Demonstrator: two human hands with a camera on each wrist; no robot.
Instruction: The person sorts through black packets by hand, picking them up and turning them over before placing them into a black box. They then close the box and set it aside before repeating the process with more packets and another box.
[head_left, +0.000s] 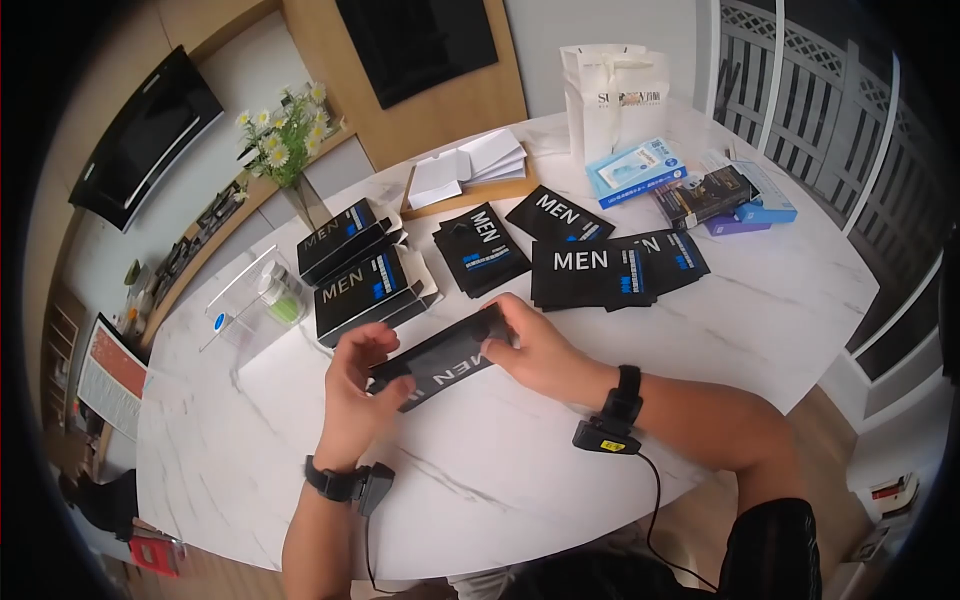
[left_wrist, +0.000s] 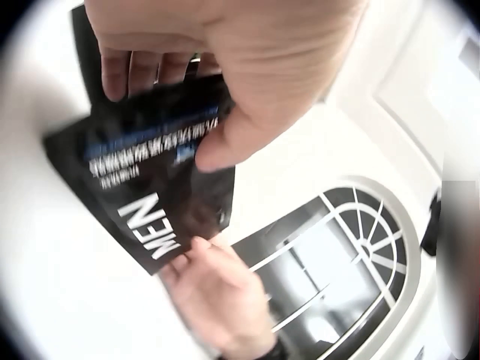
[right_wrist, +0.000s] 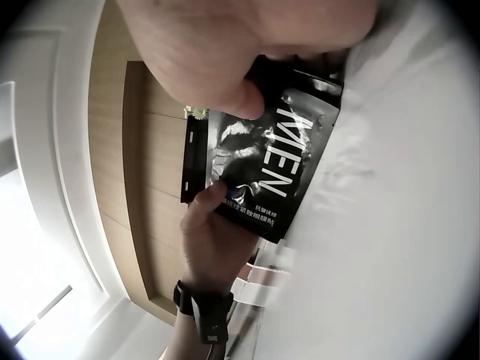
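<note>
Between the two hands, a flat black packet (head_left: pixel 452 362) with white "MEN" lettering is held above the near part of the table. My left hand (head_left: pixel 362 395) has its thumb on the packet's left end, and the left wrist view shows its fingers behind the packet. My right hand (head_left: pixel 545 350) pinches the opposite end, thumb on the printed face. Shiny foil creases cross the packet (right_wrist: pixel 262 154) in the right wrist view. Just beyond the left hand stands an opened black "MEN" box (head_left: pixel 365 290), with a similar box (head_left: pixel 340 240) behind it.
Several matching black packets (head_left: pixel 585 272) lie in overlapping piles past the right hand. A wooden tray (head_left: pixel 408 208) carries white papers. At the right back are a white paper bag (head_left: pixel 615 105) and a blue box (head_left: pixel 640 170). Flowers in a vase (head_left: pixel 305 200) and a green-filled jar (head_left: pixel 282 297) stand left.
</note>
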